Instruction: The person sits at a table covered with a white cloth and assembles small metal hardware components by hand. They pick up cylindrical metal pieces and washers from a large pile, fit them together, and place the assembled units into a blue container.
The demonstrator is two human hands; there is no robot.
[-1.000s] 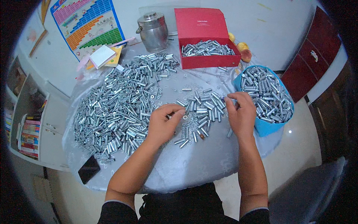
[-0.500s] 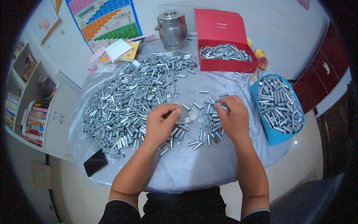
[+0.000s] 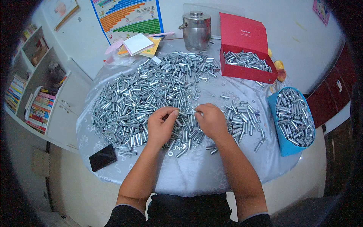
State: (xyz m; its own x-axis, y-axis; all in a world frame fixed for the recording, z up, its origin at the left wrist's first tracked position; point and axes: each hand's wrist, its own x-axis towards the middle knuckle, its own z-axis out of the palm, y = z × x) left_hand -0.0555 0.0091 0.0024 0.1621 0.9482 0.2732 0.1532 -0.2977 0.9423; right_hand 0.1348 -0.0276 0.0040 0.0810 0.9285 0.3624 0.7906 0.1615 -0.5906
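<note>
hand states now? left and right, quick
Left hand: fingers curled, pinching among the metal sleeves; what it holds cannot be told.
Right hand: same, fingertips pinched at the pile; hold unclear.

Metal piece (image 3: 186, 113) between fingertips indistinct

A large heap of short silver metal sleeves (image 3: 151, 90) is spread over the left and middle of the table, the pieces lying flat at all angles. A smaller cluster (image 3: 240, 117) is seen just right of centre, lying flat too. Small flat washers (image 3: 172, 153) are scattered at the near edge of the heap, some loose on the cloth.
</note>
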